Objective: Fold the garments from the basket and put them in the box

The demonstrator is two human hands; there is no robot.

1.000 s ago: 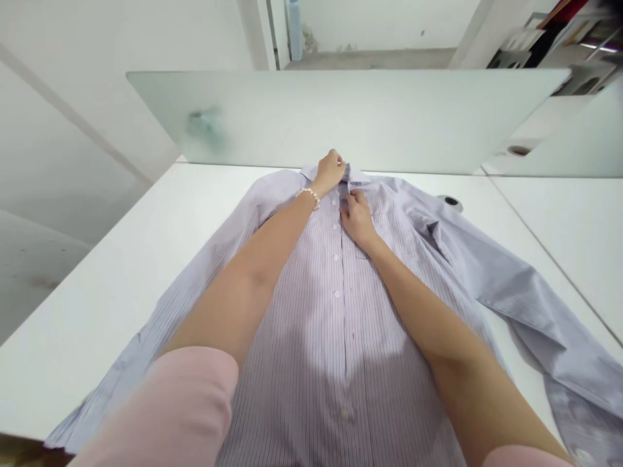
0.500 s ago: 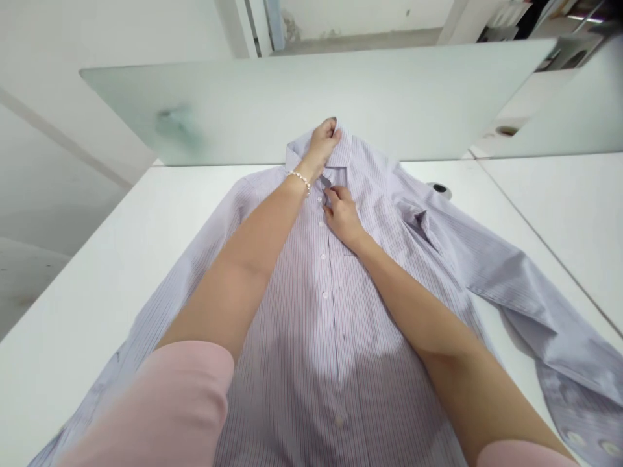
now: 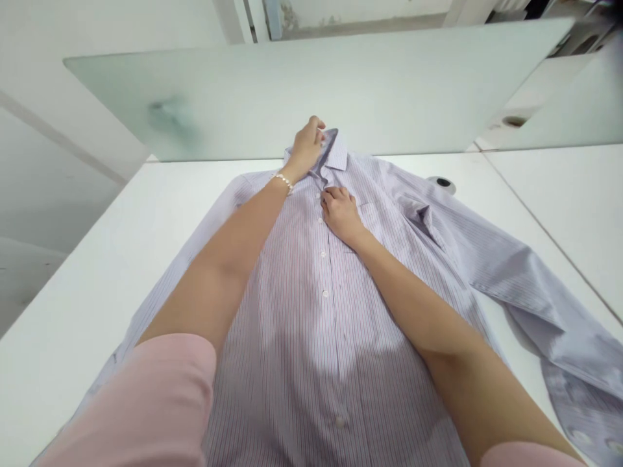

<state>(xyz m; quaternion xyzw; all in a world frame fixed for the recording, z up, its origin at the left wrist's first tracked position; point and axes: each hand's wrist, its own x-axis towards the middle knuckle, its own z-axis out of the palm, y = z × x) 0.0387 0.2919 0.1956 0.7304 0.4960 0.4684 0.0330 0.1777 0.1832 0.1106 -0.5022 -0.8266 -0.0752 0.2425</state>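
Observation:
A striped, pale lilac button-up shirt [image 3: 292, 311] lies front side up on the white table [image 3: 92, 259], collar at the far end and sleeves spread to both sides. My left hand [image 3: 306, 144], with a beaded bracelet on its wrist, is over the left part of the collar [image 3: 338, 153]. Its fingers are loosely bent and slightly apart, and I see no cloth between them. Just below the collar, my right hand [image 3: 339, 211] has its fingers closed on the front edge of the shirt near the upper buttons. The fingertips partly hide what they pinch.
A frosted glass partition [image 3: 389, 91] stands along the table's far edge. A round white object with a dark centre [image 3: 442, 183] sits beyond the right sleeve. A seam runs across the tabletop at the right.
My left hand has let go of the right collar side and shifted left, and the collar has sunk and opened. My right hand stays on the shirt front. The view has tilted slightly.

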